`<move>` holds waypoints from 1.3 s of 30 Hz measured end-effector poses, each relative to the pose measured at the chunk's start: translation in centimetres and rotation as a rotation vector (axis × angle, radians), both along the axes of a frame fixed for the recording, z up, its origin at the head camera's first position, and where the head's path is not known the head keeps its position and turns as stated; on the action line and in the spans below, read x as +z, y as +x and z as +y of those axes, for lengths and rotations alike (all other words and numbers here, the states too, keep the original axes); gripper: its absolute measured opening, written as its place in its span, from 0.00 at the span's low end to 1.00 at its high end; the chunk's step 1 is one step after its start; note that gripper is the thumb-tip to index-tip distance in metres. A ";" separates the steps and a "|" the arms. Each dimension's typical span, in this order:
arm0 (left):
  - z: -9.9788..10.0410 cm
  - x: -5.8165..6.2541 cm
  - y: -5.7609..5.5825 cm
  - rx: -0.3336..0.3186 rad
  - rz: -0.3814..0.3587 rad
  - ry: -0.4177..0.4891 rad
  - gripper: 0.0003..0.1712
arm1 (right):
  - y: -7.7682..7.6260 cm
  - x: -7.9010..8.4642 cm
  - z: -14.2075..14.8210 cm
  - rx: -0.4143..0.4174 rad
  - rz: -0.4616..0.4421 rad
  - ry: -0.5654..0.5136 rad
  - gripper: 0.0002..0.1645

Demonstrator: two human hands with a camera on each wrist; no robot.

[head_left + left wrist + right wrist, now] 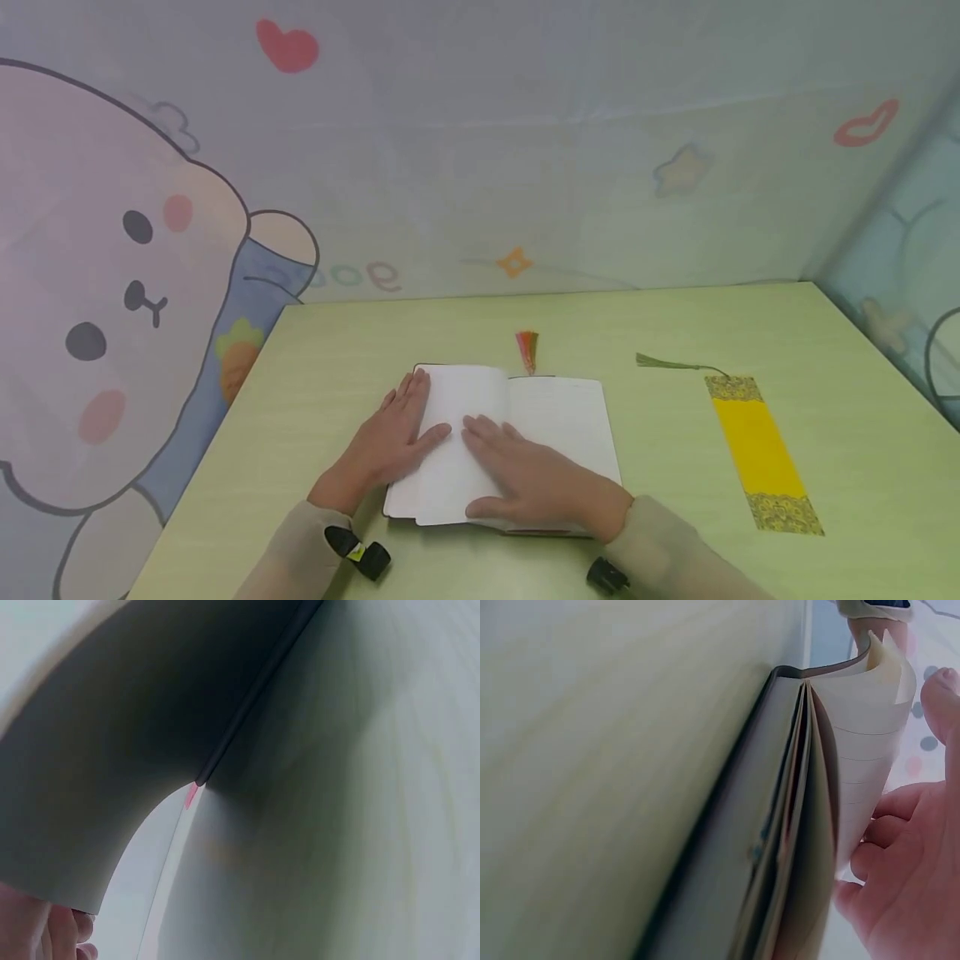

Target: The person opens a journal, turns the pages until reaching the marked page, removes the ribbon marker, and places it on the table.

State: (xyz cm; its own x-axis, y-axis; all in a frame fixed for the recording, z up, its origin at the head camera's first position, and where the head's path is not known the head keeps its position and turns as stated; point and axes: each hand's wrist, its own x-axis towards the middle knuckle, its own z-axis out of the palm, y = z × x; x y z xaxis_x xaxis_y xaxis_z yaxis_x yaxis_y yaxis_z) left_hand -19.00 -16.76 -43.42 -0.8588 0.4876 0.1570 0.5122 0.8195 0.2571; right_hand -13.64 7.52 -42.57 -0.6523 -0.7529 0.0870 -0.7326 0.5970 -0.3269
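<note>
An open notebook with white pages lies on the table. My left hand rests on the outer part of its left page, fingers extended and thumb apart. Across the lower middle of the spread, my right hand presses with outstretched fingers. A red and green tassel sticks out beyond the notebook's top edge; whatever it hangs from is hidden. In the right wrist view, lined pages curve up beside the right hand's fingers, above several thin layers at the notebook's edge. Shaded page undersides fill much of the left wrist view.
To the right lies a yellow bookmark with patterned ends, its green tassel stretched toward the left. The pale green table meets a cartoon-printed cloth backdrop behind and at the sides.
</note>
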 end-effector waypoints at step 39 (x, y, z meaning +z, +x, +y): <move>0.5 -1.0 0.8 -0.078 -0.064 -0.032 0.34 | -0.1 -0.6 8.9 -0.253 -0.087 0.006 0.50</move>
